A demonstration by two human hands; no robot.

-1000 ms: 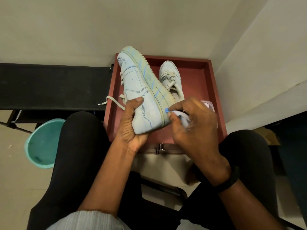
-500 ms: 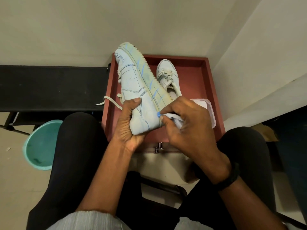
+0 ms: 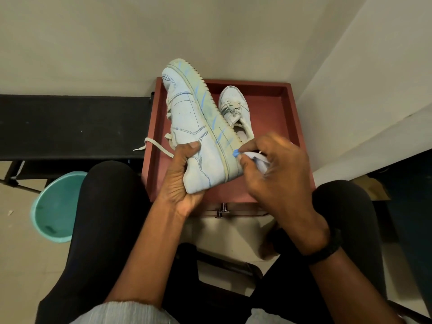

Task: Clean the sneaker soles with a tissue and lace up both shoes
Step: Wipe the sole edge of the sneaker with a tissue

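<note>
The left hand [image 3: 181,181] grips the heel of a pale leather sneaker [image 3: 196,134], tipped on its side above the reddish wooden tray [image 3: 275,106], its ridged, blue-streaked sole facing right. The right hand [image 3: 278,174] pinches a crumpled white tissue [image 3: 257,159] against the sole's near edge. The second sneaker [image 3: 233,107] lies in the tray, laces loose. A round teal bucket [image 3: 56,206] stands at the left.

A reddish-brown wooden tray [image 3: 275,120] with a raised rim is carrying a white laced low-top sneaker [image 3: 233,101], lying toward its 12 o'clock edge, toe pointing to 12. A flat black bench [image 3: 70,127] is stretching away at 9 o'clock. A teal plastic bucket [image 3: 56,206] is standing on the pale floor [image 3: 16,265] at 8 o'clock.
</note>
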